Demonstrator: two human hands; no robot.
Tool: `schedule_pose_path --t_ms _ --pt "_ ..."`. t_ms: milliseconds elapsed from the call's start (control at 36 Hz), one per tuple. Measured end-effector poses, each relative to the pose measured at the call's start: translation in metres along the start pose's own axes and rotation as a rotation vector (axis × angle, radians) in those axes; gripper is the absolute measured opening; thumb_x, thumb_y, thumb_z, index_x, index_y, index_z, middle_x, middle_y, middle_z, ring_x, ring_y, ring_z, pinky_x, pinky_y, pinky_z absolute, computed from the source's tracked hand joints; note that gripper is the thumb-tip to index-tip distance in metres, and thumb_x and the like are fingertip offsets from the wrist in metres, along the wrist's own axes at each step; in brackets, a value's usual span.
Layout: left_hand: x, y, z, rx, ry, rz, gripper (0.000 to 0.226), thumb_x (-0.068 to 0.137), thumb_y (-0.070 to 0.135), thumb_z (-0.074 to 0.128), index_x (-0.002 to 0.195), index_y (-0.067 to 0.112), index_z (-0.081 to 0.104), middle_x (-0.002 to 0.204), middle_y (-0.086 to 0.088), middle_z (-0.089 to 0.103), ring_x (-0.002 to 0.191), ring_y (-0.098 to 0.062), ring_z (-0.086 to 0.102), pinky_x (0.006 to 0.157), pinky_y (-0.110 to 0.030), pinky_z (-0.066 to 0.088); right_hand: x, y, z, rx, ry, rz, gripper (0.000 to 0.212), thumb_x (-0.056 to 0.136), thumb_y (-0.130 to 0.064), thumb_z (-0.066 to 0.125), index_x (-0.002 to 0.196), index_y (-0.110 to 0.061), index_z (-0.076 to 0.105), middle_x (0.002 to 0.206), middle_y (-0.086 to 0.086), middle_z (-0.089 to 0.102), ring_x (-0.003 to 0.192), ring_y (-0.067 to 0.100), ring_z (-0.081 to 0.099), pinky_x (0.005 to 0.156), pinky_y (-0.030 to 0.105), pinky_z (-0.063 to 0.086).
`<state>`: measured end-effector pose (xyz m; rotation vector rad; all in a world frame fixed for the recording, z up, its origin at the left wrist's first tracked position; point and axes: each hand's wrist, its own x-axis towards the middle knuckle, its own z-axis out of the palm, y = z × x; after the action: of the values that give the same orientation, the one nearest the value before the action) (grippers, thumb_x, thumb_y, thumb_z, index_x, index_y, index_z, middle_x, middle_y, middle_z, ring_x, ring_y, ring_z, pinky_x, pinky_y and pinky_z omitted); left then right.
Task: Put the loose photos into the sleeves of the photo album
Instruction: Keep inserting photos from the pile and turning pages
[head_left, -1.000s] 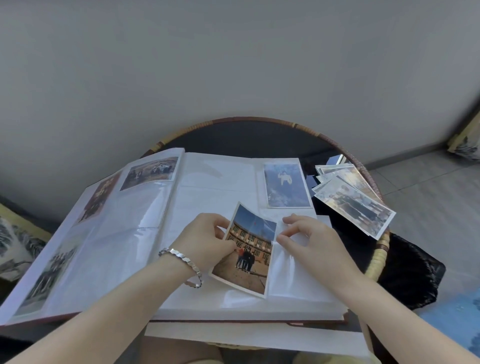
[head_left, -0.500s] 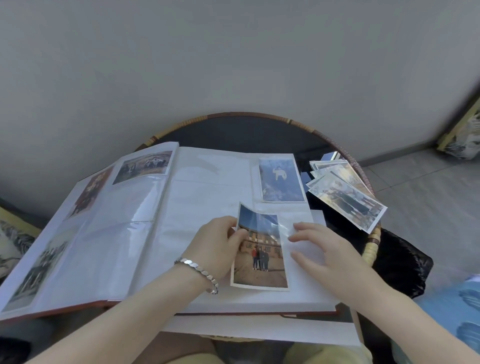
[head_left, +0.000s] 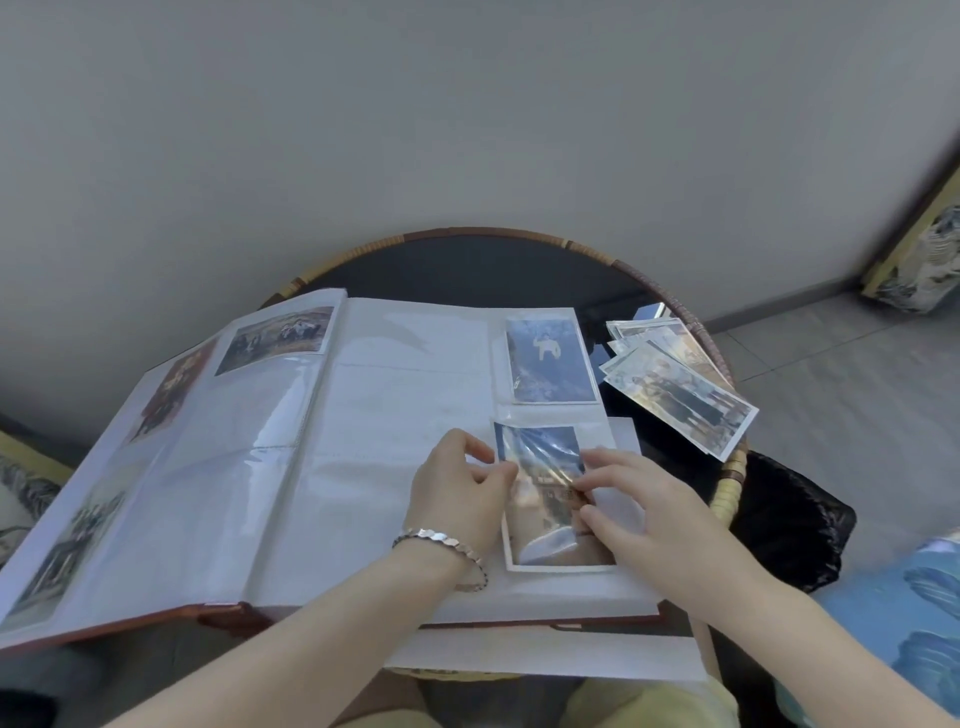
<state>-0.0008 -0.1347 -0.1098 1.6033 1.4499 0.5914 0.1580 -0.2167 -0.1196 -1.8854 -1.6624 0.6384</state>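
The photo album (head_left: 405, 415) lies open on a round table. A building photo (head_left: 545, 499) sits upright on the right page, its top part under the clear film of the lower right sleeve. My left hand (head_left: 462, 493) pinches the photo's left edge. My right hand (head_left: 639, 504) pinches the sleeve film over the photo's right side. Another photo (head_left: 550, 361) fills the sleeve above. A fanned pile of loose photos (head_left: 675, 389) lies to the right of the album.
The round table (head_left: 467, 260) has a wicker rim and dark top, close to a grey wall. The left album pages hold several photos (head_left: 275, 338). A black bag (head_left: 789, 525) hangs off the table's right side. A white sheet (head_left: 545, 654) lies under the album's front edge.
The photo has turned upright and slid up and right into the sleeve opening. My right hand has gone from flat on the page to pinching the film. The view shifted slightly.
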Motion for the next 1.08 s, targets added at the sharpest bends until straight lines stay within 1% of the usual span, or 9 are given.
schedule_pose_path --t_ms 83,194,333,472,583,750,917,1028,1083 --pt "0.003 0.003 -0.003 0.129 -0.062 0.069 0.023 0.087 0.026 0.064 0.076 0.021 0.044 0.068 -0.002 0.065 0.057 -0.014 0.058 0.054 -0.024 0.044 -0.001 0.001 0.000 -0.007 0.010 -0.003 0.023 0.089 -0.022 0.060 0.111 -0.029 0.061 0.125 -0.028 0.036 0.115 -0.015 0.030 0.084 -0.012 0.014" --pt "0.007 0.003 -0.011 0.150 -0.132 0.066 0.017 0.084 0.019 0.067 0.074 0.014 0.054 0.064 -0.001 0.066 0.042 -0.005 0.061 0.042 -0.014 0.043 -0.001 0.002 0.000 0.002 0.028 -0.015 0.023 0.088 -0.020 0.061 0.110 -0.027 0.063 0.124 -0.027 0.039 0.113 -0.016 0.032 0.084 -0.012 0.014" --pt "0.004 0.002 -0.010 0.118 -0.114 0.067 0.014 0.081 0.010 0.069 0.070 0.012 0.062 0.058 -0.003 0.068 0.046 -0.007 0.063 0.053 -0.020 0.053 0.000 0.003 0.001 0.017 0.077 -0.042 0.022 0.088 -0.014 0.062 0.107 -0.023 0.065 0.120 -0.023 0.044 0.103 -0.027 0.033 0.087 -0.010 0.018" --pt "0.006 0.000 -0.005 0.075 -0.073 0.065 0.006 0.082 0.012 0.067 0.079 0.014 0.062 0.055 0.001 0.066 0.039 -0.003 0.056 0.057 -0.023 0.051 -0.002 0.004 0.003 -0.047 0.062 -0.063 0.028 0.089 -0.018 0.060 0.116 -0.025 0.061 0.123 -0.027 0.037 0.114 -0.016 0.030 0.091 -0.008 0.018" --pt "0.007 -0.001 -0.002 -0.077 -0.052 -0.010 0.016 0.083 0.009 0.066 0.084 0.021 0.056 0.057 -0.003 0.065 0.041 -0.010 0.057 0.057 -0.027 0.050 -0.002 0.005 0.001 -0.031 0.042 -0.054 0.028 0.090 -0.019 0.059 0.116 -0.026 0.061 0.121 -0.029 0.037 0.108 -0.023 0.030 0.097 -0.004 0.024" --pt "0.012 -0.001 -0.006 -0.109 -0.071 -0.064 0.021 0.081 0.004 0.067 0.078 0.023 0.059 0.058 -0.002 0.066 0.045 -0.012 0.060 0.052 -0.027 0.050 -0.004 0.006 0.000 -0.018 0.026 -0.031 0.028 0.090 -0.021 0.059 0.117 -0.028 0.060 0.125 -0.028 0.038 0.117 -0.016 0.031 0.087 -0.012 0.015" --pt "0.011 0.008 -0.004 -0.203 -0.152 -0.100 0.013 0.084 -0.001 0.065 0.094 0.007 0.064 0.066 -0.013 0.064 0.045 -0.014 0.057 0.052 -0.027 0.054 -0.004 0.006 -0.001 0.033 0.035 -0.042 0.025 0.090 -0.020 0.058 0.113 -0.032 0.060 0.113 -0.040 0.033 0.101 -0.036 0.026 0.086 -0.011 0.020" --pt "0.010 0.009 0.002 -0.109 -0.153 -0.036 0.014 0.090 0.018 0.060 0.081 0.013 0.069 0.058 -0.003 0.064 0.055 -0.021 0.062 0.070 -0.039 0.058 -0.003 0.008 0.000 0.028 0.052 -0.055 0.026 0.090 -0.019 0.058 0.113 -0.030 0.061 0.111 -0.043 0.030 0.102 -0.040 0.021 0.085 -0.012 0.017" --pt "0.008 0.012 0.000 -0.016 -0.151 0.003 0.012 0.084 0.027 0.067 0.080 0.016 0.067 0.067 0.000 0.067 0.062 -0.022 0.067 0.070 -0.038 0.058 -0.004 0.009 0.001 0.030 0.054 -0.064 0.026 0.090 -0.019 0.058 0.113 -0.031 0.060 0.114 -0.041 0.032 0.104 -0.039 0.021 0.087 -0.011 0.016"
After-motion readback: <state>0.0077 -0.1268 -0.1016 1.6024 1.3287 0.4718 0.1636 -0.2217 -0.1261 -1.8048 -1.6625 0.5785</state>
